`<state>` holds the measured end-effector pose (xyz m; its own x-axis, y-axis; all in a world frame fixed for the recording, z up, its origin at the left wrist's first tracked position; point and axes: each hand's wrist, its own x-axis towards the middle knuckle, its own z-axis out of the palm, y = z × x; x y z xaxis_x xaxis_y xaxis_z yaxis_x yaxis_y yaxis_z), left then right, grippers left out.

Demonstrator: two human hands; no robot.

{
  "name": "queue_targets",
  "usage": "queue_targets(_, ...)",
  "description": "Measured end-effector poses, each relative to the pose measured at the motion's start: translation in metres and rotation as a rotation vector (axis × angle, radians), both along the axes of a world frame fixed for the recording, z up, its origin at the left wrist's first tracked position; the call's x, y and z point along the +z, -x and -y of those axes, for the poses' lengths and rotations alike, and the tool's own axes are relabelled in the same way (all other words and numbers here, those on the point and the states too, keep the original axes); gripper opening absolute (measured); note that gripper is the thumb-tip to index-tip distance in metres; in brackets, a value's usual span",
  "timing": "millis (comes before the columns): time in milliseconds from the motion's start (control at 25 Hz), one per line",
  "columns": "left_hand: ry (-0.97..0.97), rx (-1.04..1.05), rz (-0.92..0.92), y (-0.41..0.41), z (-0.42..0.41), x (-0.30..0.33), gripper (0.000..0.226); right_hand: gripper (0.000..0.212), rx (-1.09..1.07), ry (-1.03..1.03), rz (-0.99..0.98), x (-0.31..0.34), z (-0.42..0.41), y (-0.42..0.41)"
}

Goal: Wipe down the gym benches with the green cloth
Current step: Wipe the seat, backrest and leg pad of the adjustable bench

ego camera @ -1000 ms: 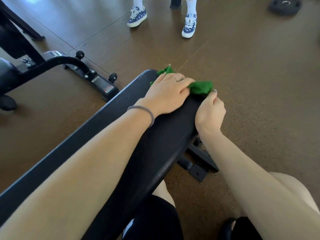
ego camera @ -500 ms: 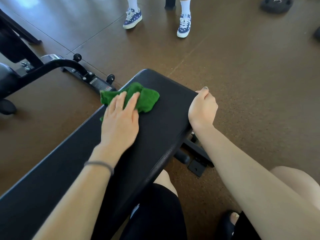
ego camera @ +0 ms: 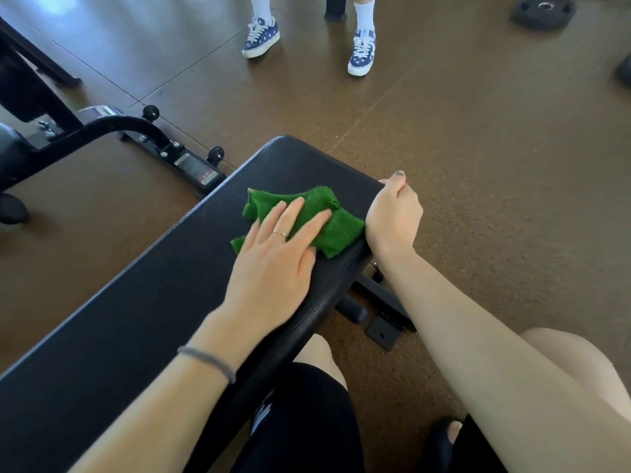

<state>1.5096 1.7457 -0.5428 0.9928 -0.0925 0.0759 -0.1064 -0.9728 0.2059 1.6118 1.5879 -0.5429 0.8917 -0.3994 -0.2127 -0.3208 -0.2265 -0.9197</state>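
Note:
A black padded gym bench (ego camera: 143,302) runs from the lower left to its far end at the middle of the view. A crumpled green cloth (ego camera: 327,220) lies on the pad near that end. My left hand (ego camera: 276,257) presses flat on the cloth with fingers spread, a ring on one finger and a hair tie on the wrist. My right hand (ego camera: 392,216) grips the bench's right edge beside the cloth, fingers curled over the rim.
Another machine's black frame (ego camera: 112,128) with small wheels stands on the brown floor at left. A person's feet in dotted blue sneakers (ego camera: 362,52) stand beyond the bench. A weight plate (ego camera: 544,10) lies at the top right. The bench's foot bracket (ego camera: 382,322) sits under the pad.
My left hand has slid the green cloth from the bench's left edge back rightward, toward my right hand. My right hand stays on the bench's edge.

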Motion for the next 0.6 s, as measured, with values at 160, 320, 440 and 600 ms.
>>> queue_targets(160,0.015,0.01,-0.061,-0.087,0.015,0.009,0.051,0.051,0.029,-0.106,-0.054,0.0,0.007,-0.003)
queue_targets(320,-0.007,-0.071,-0.024,-0.065,0.044,0.005,0.051,0.055,0.116,-0.298,-0.143,-0.002,0.018,-0.006)
queue_targets(440,-0.039,-0.142,0.021,-0.01,0.048,0.0,0.051,0.057,0.212,-0.528,-0.19,-0.004,0.032,-0.006)
queue_targets(600,-0.075,-0.178,0.042,-0.063,0.074,0.003,0.049,0.071,0.302,-0.906,-0.298,0.001,0.057,-0.013)
